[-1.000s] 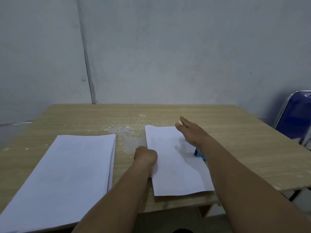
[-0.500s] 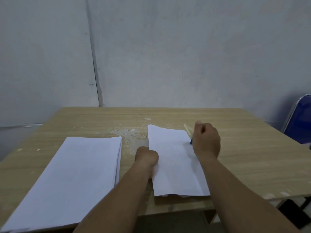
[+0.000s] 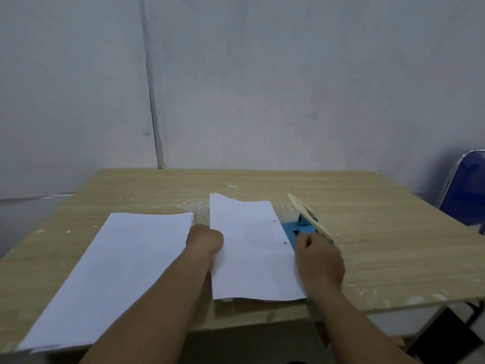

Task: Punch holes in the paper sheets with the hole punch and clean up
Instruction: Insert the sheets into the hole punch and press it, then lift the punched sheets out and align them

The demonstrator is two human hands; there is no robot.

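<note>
A thin set of white paper sheets [image 3: 252, 258] lies near the table's front edge, with two small punched holes along its right side. My left hand [image 3: 205, 240] is closed on the sheets' left edge. Just to the right of the sheets stands the hole punch [image 3: 301, 224], which has a blue base and a raised cream lever. My right hand [image 3: 319, 258] is curled into a fist at the punch's near end, touching the sheets' right edge. I cannot see whether it grips anything.
A thick stack of white paper [image 3: 118, 271] lies on the left of the wooden table [image 3: 380, 232]. Paper scraps and dust [image 3: 194, 203] are scattered behind the sheets. A blue chair [image 3: 467, 190] stands at the right. A wall is close behind the table.
My right hand has come off the lever and drawn back towards me. The lever has risen. The sheets have slid left out of the punch, showing two holes.
</note>
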